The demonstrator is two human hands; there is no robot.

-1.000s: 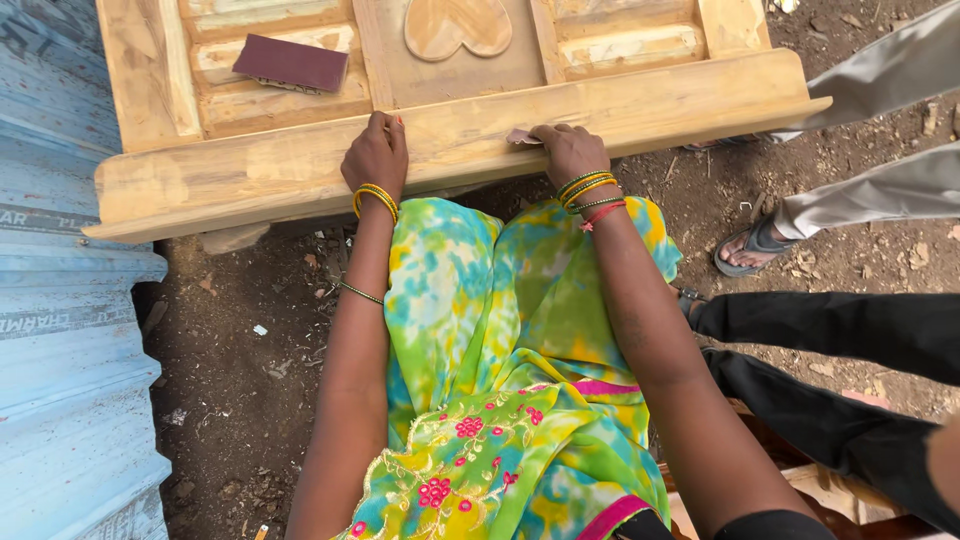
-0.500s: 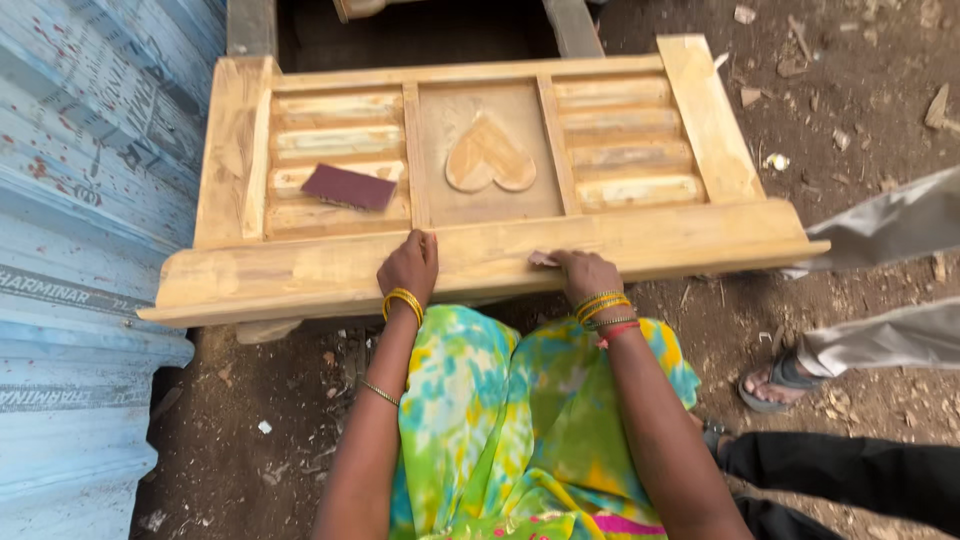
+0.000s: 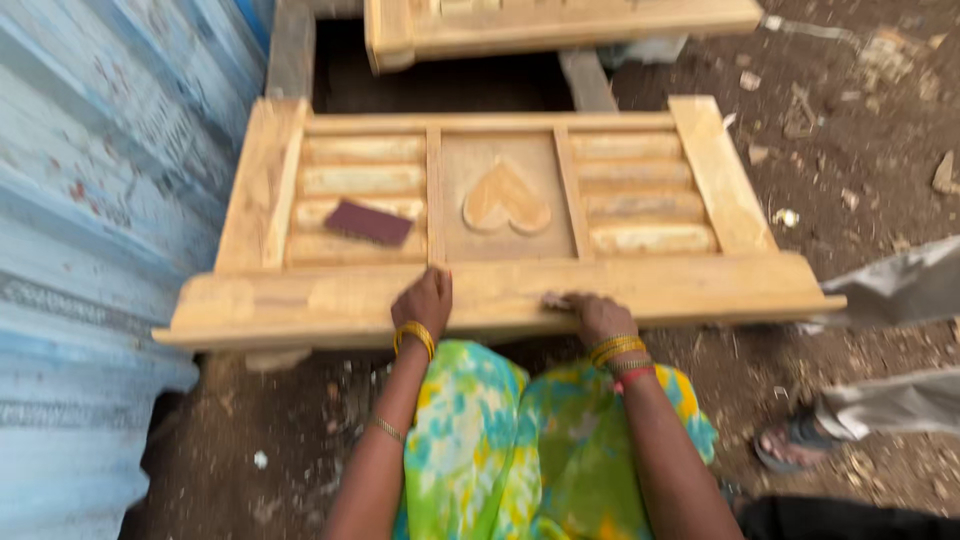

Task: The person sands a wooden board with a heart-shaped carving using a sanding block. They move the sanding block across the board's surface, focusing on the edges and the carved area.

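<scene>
A pale wooden panel with a carved heart in its middle lies flat in front of me. My left hand rests palm down on the panel's thick near rail. My right hand presses a small piece of sandpaper against the same rail, a little to the right. Both wrists wear gold bangles. A dark red sheet of sandpaper lies loose on the slats at the panel's left side.
A blue corrugated metal wall runs along the left. A second wooden piece lies beyond the panel. Another person's grey trouser legs and sandalled foot stand at the right on bare dirt strewn with scraps.
The view has tilted up and pulled back, so the whole panel and the piece behind it show. Both hands stay on the near rail; the right hand has shifted slightly along it.
</scene>
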